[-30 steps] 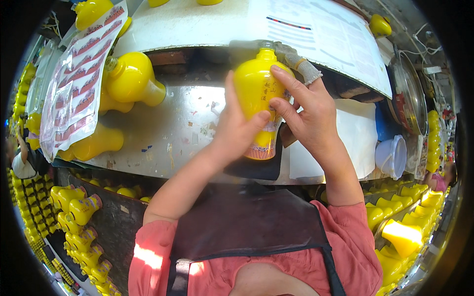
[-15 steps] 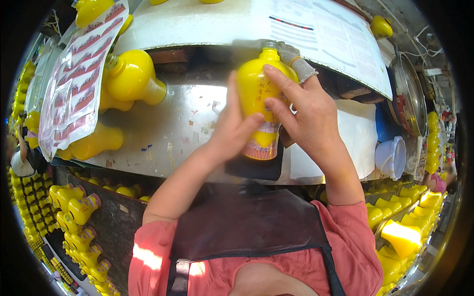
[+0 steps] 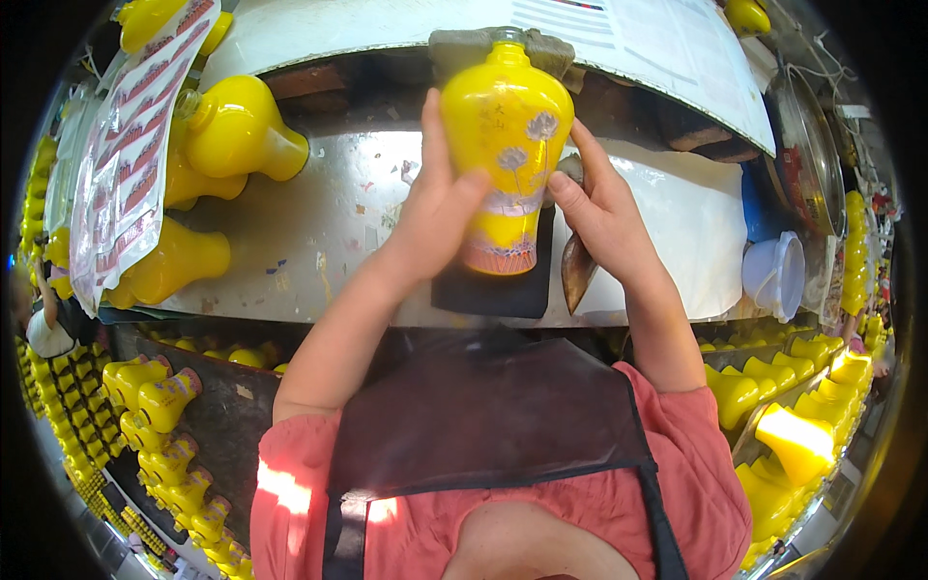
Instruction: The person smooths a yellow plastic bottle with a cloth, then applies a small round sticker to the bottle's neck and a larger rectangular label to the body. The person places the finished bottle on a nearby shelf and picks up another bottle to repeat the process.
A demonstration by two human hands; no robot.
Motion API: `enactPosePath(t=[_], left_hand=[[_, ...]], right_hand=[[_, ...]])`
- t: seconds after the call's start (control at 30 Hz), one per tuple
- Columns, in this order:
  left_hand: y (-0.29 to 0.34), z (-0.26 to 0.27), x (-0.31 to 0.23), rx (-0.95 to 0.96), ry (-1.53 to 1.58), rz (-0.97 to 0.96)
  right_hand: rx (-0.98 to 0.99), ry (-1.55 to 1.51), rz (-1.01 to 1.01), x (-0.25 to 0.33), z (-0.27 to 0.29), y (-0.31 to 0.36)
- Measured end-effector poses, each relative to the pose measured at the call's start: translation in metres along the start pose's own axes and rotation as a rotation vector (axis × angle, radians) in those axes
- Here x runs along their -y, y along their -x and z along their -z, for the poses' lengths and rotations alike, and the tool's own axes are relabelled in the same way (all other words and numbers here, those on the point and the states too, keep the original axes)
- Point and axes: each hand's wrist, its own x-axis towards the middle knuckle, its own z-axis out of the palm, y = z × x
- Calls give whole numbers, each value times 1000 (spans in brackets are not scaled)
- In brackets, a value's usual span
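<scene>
Both hands are working one yellow bottle [image 3: 507, 111], tapering at the foot and narrow at the neck, above a metal bench [image 3: 319, 227]. Left hand [image 3: 432, 208] is clasping its left flank, fingers running up the side, thumb lying across the lower body; right hand [image 3: 611, 215] is bracing the opposite side, thumb and fingers spread apart along the edge. Bottle is slanting away from the wearer, clear-topped neck reaching a grey padded rest [image 3: 553, 53]; whether it is touching there, cannot tell. Foot is showing over a dark mat [image 3: 488, 302]. Grey flower motifs and a pinkish base band are facing up. A brown pointed piece [image 3: 577, 271] is lying just beside the right thumb, partly hidden by it. Right of that, white paper [image 3: 686, 222] is covering the bench, a small white bucket [image 3: 785, 275] standing near its edge. At left, a printed sheet [image 3: 135, 145] is draping over more yellow bottles [image 3: 246, 126].
</scene>
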Motion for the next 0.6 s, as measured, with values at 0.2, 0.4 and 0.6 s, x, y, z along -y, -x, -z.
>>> enactPosePath(t=[0.2, 0.4, 0.6], left_hand=[[-6, 10, -5, -75, -690, -432], [-14, 13, -16, 2, -1023, -483], [-17, 15, -15, 5, -987, -531]], right_hand=[[9, -101, 52, -3, -9, 1], [-18, -158, 117, -9, -21, -2], [-33, -100, 129, -6, -20, -1]])
